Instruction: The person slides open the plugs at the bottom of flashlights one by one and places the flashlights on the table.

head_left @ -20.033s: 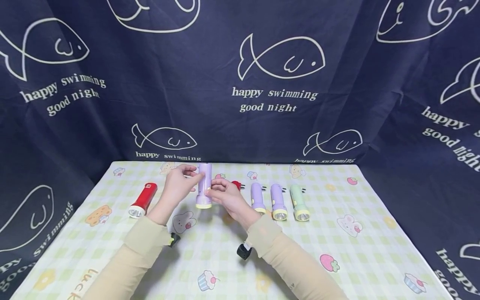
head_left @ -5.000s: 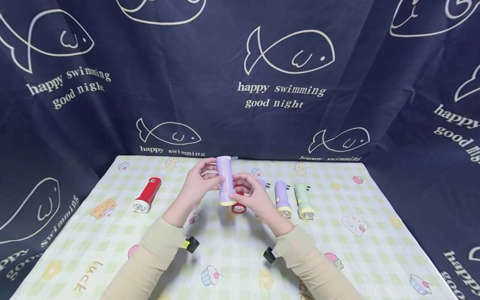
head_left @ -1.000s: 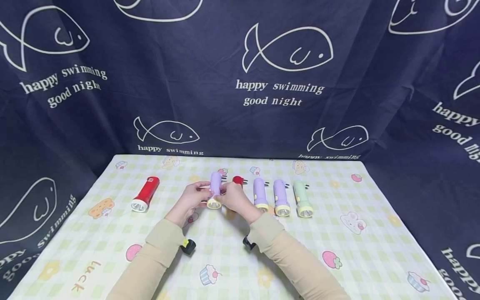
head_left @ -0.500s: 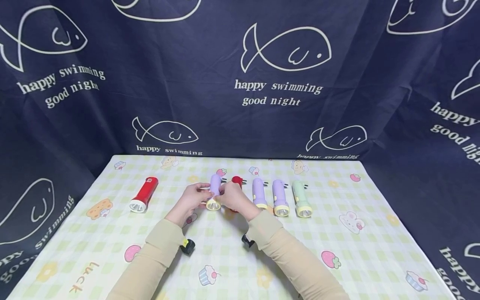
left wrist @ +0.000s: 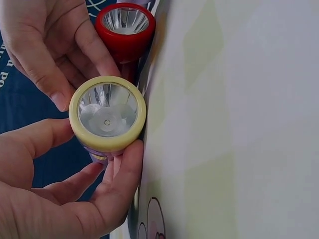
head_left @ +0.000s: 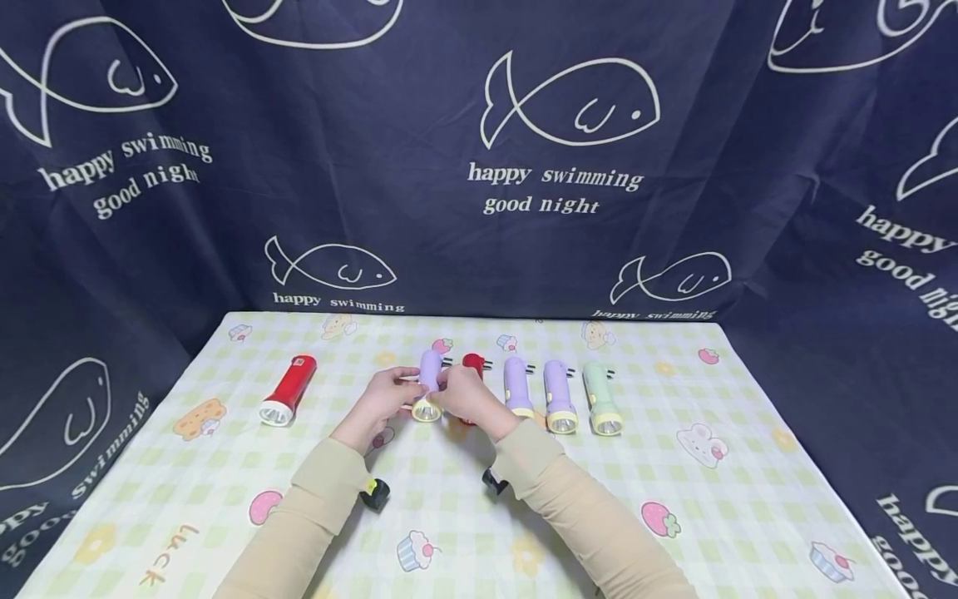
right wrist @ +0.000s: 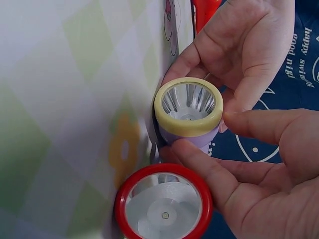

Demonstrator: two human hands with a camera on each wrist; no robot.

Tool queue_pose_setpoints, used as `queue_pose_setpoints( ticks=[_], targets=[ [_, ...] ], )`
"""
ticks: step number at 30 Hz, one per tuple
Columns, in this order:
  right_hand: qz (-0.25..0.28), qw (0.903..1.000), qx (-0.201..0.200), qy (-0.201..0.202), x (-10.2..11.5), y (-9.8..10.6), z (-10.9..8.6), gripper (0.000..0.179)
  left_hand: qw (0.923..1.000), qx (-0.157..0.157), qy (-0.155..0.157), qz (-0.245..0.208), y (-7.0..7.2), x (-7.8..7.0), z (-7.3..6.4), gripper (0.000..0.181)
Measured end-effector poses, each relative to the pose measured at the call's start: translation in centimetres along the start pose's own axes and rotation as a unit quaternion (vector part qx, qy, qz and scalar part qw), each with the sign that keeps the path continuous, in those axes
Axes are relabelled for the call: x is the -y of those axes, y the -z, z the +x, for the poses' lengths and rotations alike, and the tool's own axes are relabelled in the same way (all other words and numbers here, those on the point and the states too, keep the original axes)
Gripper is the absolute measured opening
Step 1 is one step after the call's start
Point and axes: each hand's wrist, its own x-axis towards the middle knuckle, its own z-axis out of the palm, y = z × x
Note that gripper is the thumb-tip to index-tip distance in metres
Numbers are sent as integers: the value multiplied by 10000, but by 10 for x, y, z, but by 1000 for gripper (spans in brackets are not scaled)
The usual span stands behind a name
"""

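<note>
A purple flashlight (head_left: 430, 370) with a pale yellow head lies on the tablecloth, its lens toward me and plug prongs at its far end. My left hand (head_left: 382, 403) grips it from the left, thumb and fingers around the head. From the right, my right hand (head_left: 470, 393) pinches it between thumb and fingers. Both wrist views show the clear lens (left wrist: 107, 117) framed by the fingertips of both hands. Right beside it is a red flashlight (right wrist: 164, 209), partly hidden behind my right hand in the head view.
To the right lie two more purple flashlights (head_left: 516, 383) and a green flashlight (head_left: 597, 387), in a row. Another red flashlight (head_left: 290, 387) with a white head lies apart on the left. A dark blue curtain (head_left: 419, 166) hangs behind the table.
The purple flashlight was held raised and upright 20 and 5 seconds ago; by one second ago it was lowered beside the red one. Since then both hands have barely moved.
</note>
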Motion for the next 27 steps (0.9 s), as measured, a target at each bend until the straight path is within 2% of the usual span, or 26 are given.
queue_pose_setpoints(
  ticks=[5,10,12,15,22,27],
  targets=[
    [-150,9998,11,88,1,2,-1,23,9999,24,-2,140,0,0,0,51],
    [-176,9998,18,61,5,5,-2,38,9992,210,-224,238,3,-4,-6,54],
    [-196,9998,41,57,6,6,-3,39,9987,291,-315,279,5,-7,-8,56],
    [-228,9997,41,76,10,8,-3,39,9985,329,-292,323,10,-9,-10,58],
    [-283,9991,53,302,25,16,-4,40,9940,223,-255,1041,24,-16,-16,58],
    [-185,9988,33,463,37,17,-3,41,9903,79,-309,1355,36,-24,-24,57]
  ],
)
